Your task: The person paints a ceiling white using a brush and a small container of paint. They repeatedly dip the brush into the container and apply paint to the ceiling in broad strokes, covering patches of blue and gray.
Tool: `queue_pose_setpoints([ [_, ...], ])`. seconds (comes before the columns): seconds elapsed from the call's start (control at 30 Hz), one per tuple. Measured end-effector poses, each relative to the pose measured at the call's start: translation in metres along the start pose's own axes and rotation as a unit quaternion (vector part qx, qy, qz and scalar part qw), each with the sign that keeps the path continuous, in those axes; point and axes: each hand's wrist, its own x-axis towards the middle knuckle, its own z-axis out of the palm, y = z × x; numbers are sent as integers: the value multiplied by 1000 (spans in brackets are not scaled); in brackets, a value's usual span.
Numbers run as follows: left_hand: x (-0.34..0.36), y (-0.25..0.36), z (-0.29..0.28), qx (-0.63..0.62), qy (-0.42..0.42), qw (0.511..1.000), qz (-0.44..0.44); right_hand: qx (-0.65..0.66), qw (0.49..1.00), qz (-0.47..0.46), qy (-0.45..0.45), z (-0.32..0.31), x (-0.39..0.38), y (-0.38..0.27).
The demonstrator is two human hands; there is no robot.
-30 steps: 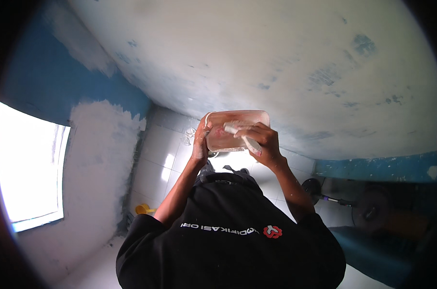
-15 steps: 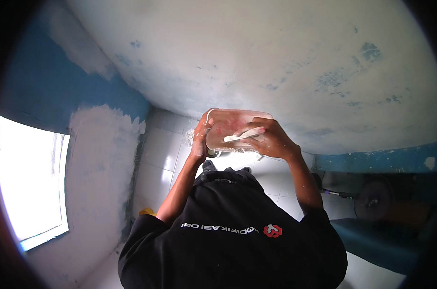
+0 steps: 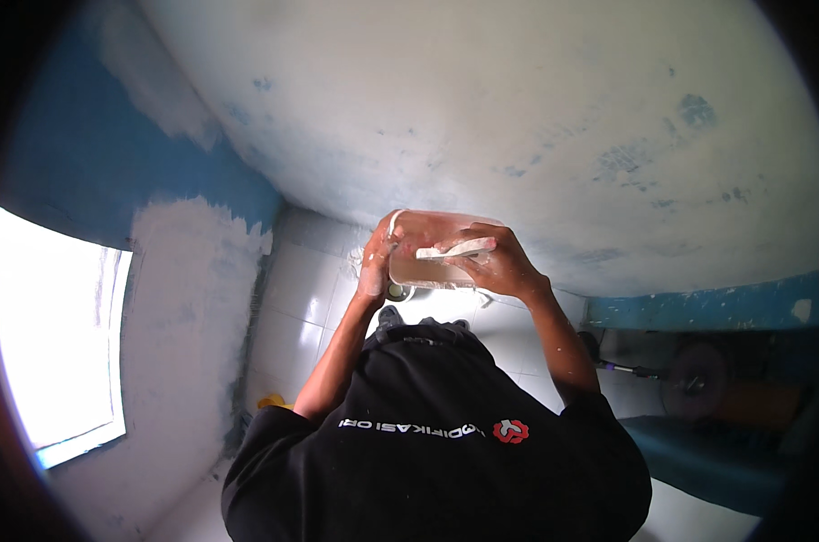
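At chest height, my left hand (image 3: 373, 257) grips the left side of a translucent, pinkish plastic container (image 3: 432, 273), which has white smears on it. My right hand (image 3: 504, 259) is closed on a white paint-smeared brush (image 3: 445, 251) lying nearly horizontal over the container; its bristles are hard to make out. Flecks of white show on both hands and forearms. Directly below are my black shirt and feet, with a small round container (image 3: 395, 293) on the tiles beside them, partly hidden.
A patchy white-painted wall (image 3: 536, 108) rises ahead. To the left are a blue-and-white wall (image 3: 183, 289) and a bright opening (image 3: 57, 334). The tiled floor (image 3: 301, 298) holds a yellow object (image 3: 269, 400). A barbell-like bar with plates (image 3: 694, 379) stands at the right.
Since a second ago my right hand has turned, swinging the brush from a downward slant to nearly level. The container has shifted slightly; my left hand keeps its grip.
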Motion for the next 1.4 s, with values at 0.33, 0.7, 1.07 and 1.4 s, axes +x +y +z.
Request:
queue_pose_setpoints([
  [0.33,-5,-13,-3,3,28,999,30,-123,983,-17,138,6,-13,-8],
  [0.7,-8,-30,-19,-10,45,999,1,-62,991,-16,116,30,-28,-7],
  [1.07,-15,-26,-19,-42,20,997,-64,62,986,15,155,51,-36,9],
  [1.4,-14,-28,-12,-35,8,999,-30,0,995,-21,93,52,-41,-24],
])
